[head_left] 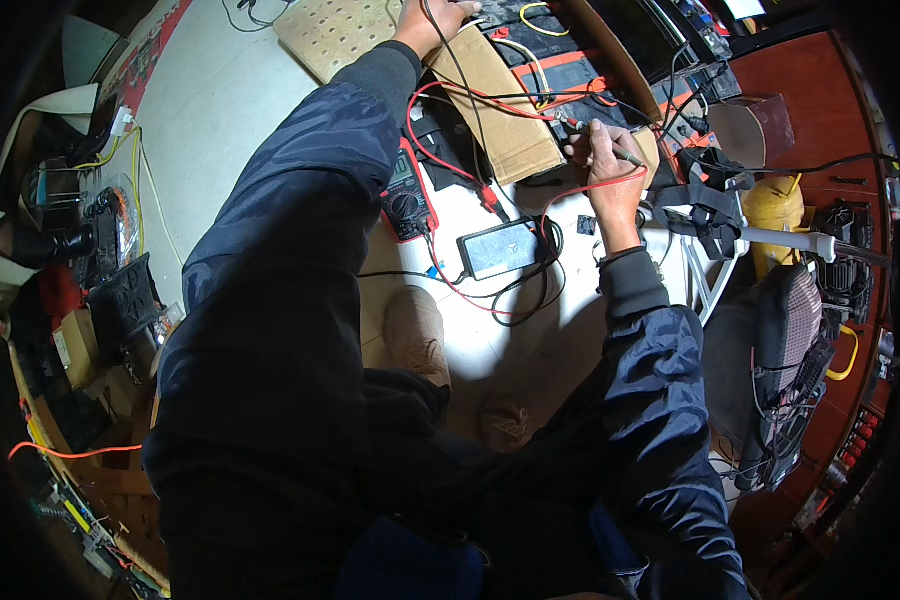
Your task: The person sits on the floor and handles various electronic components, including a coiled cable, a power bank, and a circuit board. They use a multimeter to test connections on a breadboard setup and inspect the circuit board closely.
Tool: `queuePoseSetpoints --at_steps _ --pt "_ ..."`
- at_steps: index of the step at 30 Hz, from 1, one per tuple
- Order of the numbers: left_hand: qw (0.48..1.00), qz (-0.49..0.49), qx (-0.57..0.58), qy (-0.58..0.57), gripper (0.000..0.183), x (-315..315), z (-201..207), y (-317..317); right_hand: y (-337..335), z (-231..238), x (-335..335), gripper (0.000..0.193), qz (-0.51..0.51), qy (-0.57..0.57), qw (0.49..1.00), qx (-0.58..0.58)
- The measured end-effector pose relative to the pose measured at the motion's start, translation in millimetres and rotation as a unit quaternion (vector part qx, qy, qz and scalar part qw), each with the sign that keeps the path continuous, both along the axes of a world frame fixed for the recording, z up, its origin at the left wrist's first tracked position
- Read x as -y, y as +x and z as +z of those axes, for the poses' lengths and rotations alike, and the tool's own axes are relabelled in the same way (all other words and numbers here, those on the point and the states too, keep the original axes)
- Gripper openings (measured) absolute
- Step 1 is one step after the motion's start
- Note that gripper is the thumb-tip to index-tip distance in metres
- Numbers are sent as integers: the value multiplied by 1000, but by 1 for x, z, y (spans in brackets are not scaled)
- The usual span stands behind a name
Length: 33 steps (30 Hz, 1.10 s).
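Note:
My right hand [610, 170] is closed round a slim test probe [626, 155] with a red lead trailing from its rear. The probe points at the dark battery block [562, 75] with orange-red edges and several wires. At the top edge my left hand [428, 25] rests beside a perforated tan board [340, 38]; a black cable crosses it. Its fingers are partly cut off, so its grip is unclear. A brown cardboard flap [500, 115] lies between the hands. Below it, a red-and-black multimeter [407, 200] lies near a black power adapter [502, 250] with a pale label.
Loose red and black leads [545, 285] loop around the adapter near my shoes [415, 335]. On the right stand a yellow canister [773, 215], a white metal frame [785, 240] and a red cabinet [800, 90]. Boxes and tools crowd the left side.

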State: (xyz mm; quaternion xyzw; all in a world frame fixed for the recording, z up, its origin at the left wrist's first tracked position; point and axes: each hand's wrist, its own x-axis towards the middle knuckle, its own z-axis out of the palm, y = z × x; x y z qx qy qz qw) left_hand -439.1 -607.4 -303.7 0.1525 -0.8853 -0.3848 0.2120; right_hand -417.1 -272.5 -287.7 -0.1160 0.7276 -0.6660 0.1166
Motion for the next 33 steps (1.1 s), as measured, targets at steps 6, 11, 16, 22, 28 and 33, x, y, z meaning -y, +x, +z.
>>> queuePoseSetpoints --at_steps 6,11,16,22,28,33 --pt "1000 0 1 -1 35 0 1 0 0 0 0 29 0 2 1000 -3" --pt "1000 0 0 0 35 0 1 0 0 0 0 29 1 -1 1000 -1" --pt "1000 0 -1 -1 35 -1 2 0 0 1 0 29 0 5 1000 2" --pt "1000 0 -1 -1 36 -1 2 0 -1 0 0 29 2 2 1000 -1" --pt "1000 -1 -1 0 36 -2 3 0 -1 0 0 29 1 -2 1000 2" --pt "1000 1 0 1 36 -2 3 0 0 0 0 29 0 2 1000 3"
